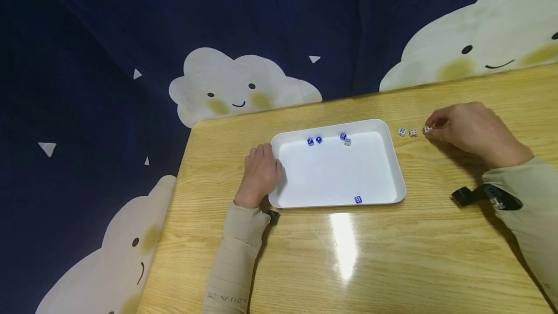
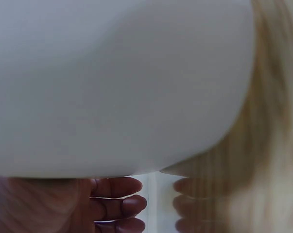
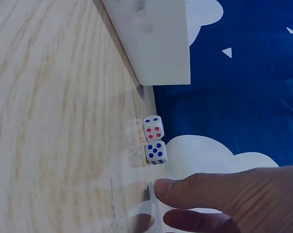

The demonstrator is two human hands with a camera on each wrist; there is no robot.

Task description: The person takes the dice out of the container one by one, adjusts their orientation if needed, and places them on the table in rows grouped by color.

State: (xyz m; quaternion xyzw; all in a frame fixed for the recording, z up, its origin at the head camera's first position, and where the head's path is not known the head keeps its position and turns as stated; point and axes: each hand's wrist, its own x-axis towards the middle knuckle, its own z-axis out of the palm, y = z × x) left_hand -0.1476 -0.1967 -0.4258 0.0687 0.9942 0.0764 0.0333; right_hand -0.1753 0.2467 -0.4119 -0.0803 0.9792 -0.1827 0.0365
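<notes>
White tray (image 1: 394,178) on the table (image 1: 392,265) has five dice (image 1: 347,142) in it, four along the far wall, one near the front. Left hand (image 1: 260,174) rests loose-fingered against the tray's left edge. Right hand (image 1: 472,127) pinches a die (image 1: 426,130) beside two more (image 1: 407,132), just right of the tray.

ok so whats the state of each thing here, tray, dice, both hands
white tray: flat on the table, holding five dice
dice in the tray: four near the far wall, one at the near wall
two dice on the table: side by side, right of the tray, untouched
third die: at the right hand's fingertips
left hand: fingers curled, resting against the tray's left edge
right hand: pinching the third die
table: glossy wood
</notes>
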